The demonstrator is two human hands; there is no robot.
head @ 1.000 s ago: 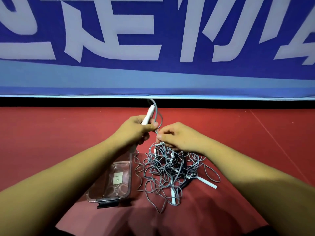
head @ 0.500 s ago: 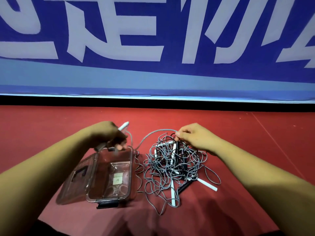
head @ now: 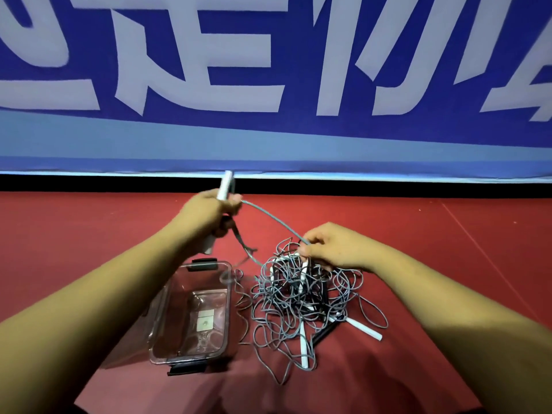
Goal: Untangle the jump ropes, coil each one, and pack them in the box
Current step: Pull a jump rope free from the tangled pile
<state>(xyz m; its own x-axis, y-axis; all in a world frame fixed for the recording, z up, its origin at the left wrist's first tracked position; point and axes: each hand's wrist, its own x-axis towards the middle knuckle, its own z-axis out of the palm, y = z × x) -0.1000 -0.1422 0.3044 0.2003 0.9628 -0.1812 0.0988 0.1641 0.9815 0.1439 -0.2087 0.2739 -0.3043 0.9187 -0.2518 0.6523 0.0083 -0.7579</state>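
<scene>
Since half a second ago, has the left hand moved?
Yes. The left hand has risen from the far rim of the box toward the wall, gripping a white handle.

Single head-worn view, facing forward and down, close above red floor (head: 89,234)

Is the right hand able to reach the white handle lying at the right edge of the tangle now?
Likely yes, once freed: the white handle sticks out uncovered below the right hand, but that hand now pinches a grey cord.
</scene>
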